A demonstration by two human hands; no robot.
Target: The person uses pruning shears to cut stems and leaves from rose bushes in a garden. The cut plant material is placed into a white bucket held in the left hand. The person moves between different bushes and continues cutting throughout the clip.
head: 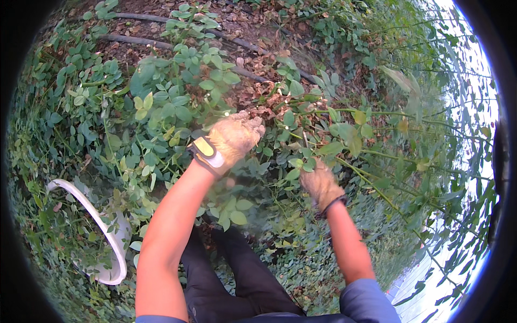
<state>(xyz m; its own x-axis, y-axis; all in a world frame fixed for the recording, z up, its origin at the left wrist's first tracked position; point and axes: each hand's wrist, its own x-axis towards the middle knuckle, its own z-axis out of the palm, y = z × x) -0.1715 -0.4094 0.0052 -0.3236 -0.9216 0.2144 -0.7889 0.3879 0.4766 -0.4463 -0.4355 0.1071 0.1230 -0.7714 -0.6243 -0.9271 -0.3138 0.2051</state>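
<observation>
Both hands wear tan, dirt-stained work gloves among leafy rose bushes. My left hand [235,135] is at the middle of the view, back up, its fingers bent beside brown dried leaves [264,112]; whether it grips anything I cannot tell. To its right and a little lower is my right hand [320,181], closed around something mostly hidden by leaves. A thin metal tip, perhaps the blade of pruning shears [305,138], sticks up above that fist, close to the green stems [297,135]. Several pale cut stem ends show between the two hands and above them.
A white plastic bucket [115,242] lies tilted in the foliage at lower left, with leaves around its rim. Dark irrigation hoses [137,40] cross the leaf-littered soil at the top. Long rose canes [379,189] reach towards the right. My legs in dark trousers [242,282] stand amid the plants.
</observation>
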